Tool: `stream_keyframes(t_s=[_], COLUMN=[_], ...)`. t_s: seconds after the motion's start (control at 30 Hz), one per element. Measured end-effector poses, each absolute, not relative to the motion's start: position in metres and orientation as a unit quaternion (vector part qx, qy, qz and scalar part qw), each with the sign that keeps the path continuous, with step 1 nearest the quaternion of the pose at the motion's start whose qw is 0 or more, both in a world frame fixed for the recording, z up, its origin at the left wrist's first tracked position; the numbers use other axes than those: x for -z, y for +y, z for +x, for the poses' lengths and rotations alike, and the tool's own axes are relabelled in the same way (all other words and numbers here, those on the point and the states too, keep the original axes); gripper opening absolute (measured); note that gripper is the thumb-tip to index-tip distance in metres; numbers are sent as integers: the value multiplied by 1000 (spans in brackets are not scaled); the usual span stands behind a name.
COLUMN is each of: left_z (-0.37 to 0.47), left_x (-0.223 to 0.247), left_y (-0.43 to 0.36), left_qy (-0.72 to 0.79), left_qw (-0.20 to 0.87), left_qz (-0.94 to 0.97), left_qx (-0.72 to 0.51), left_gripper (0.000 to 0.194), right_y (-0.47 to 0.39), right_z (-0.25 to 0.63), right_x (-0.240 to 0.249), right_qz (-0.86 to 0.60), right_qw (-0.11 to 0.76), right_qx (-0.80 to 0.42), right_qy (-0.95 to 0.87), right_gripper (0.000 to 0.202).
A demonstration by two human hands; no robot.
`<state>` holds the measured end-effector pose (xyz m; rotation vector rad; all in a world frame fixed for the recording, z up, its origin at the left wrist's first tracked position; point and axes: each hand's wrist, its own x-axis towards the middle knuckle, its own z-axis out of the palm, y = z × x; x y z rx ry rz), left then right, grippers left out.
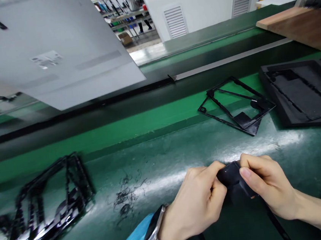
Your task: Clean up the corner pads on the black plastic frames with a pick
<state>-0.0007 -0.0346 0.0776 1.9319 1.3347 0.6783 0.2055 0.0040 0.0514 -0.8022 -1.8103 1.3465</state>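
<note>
Black plastic part (232,176) pinched by left hand (195,204), right hand (266,185)

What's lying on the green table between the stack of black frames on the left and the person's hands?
In the head view, thin black shavings lie between the frames and the left hand.

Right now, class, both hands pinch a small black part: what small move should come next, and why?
Probably ease the black part free with the thumbs: the left hand and right hand both grip it, apparently still joined to a black frame strip below.
</note>
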Motion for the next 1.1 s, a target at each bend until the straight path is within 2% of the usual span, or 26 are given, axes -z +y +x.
stream_keyframes(t_s=[0.2,0.43,0.77,0.93,1.1], left_z=[-1,-1,-3,-4,-5], left_x=[-79,-74,-79,-76,-78], left_y=[-29,-31,-25,-25,-24], left_qy=[520,509,494,502,486], left_qw=[373,358,434,404,425], left_qz=[727,735,702,715,712], left_qx=[-249,-269,-274,-272,-275], left_gripper=[30,19,33,26,24], right_y=[5,5,8,18,38], right_z=[204,203,206,209,214], right_x=[-50,-51,-51,-46,-41], right_qz=[-312,-304,-300,-325,-428], right_qw=[372,372,366,372,345], right_qx=[-505,-511,-523,-546,-399], right_qy=[-714,-713,-709,-677,-734], right_gripper=[46,44,47,42,28])
